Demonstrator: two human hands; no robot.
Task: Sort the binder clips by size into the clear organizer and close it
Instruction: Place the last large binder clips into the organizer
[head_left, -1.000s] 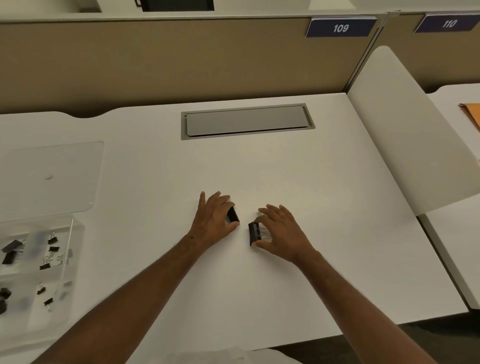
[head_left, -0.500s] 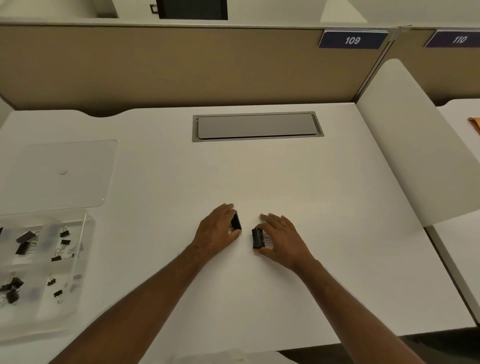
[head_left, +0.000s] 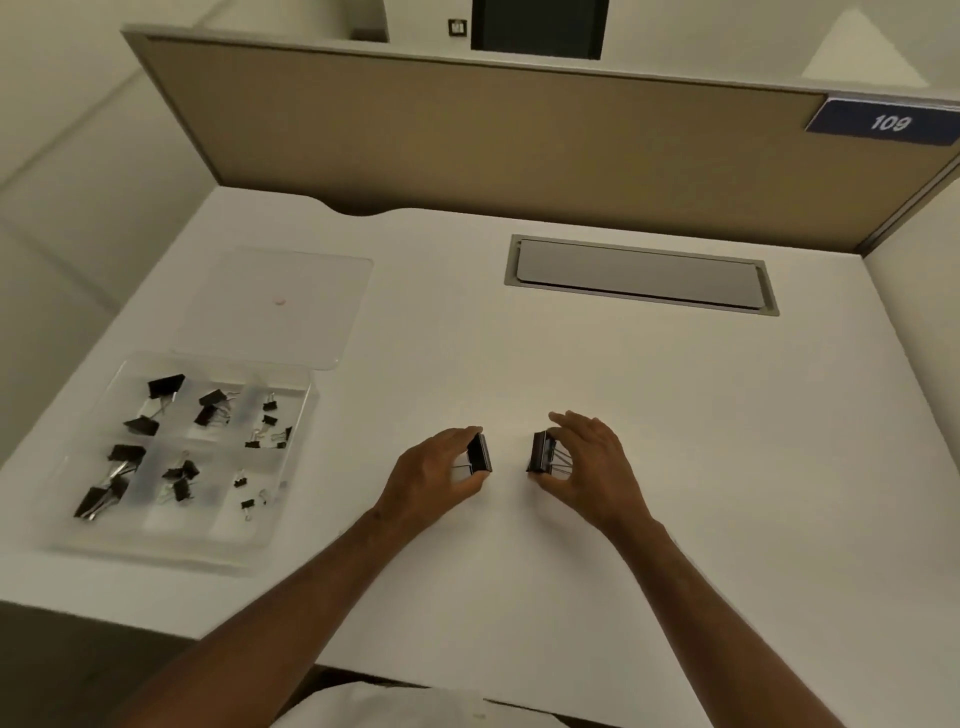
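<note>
Two large black binder clips stand on the white desk in front of me. My left hand (head_left: 435, 470) grips the left clip (head_left: 480, 453) between thumb and fingers. My right hand (head_left: 589, 460) grips the right clip (head_left: 541, 453) the same way, its wire handles under my fingers. The clear organizer (head_left: 298, 415) lies open at the left of the desk. Its compartments hold several black clips: large ones in the left column, medium ones in the middle, small ones on the right. Its clear lid (head_left: 275, 304) lies flat behind it.
A grey cable hatch (head_left: 641, 273) is set into the desk at the back. A tan partition (head_left: 467, 135) with a "109" label (head_left: 889, 122) bounds the far edge. The desk's left edge runs close beside the organizer.
The view has swung left, bringing the whole organizer into sight. Both hands stayed at the middle of the desk and now hold the two large clips more upright.
</note>
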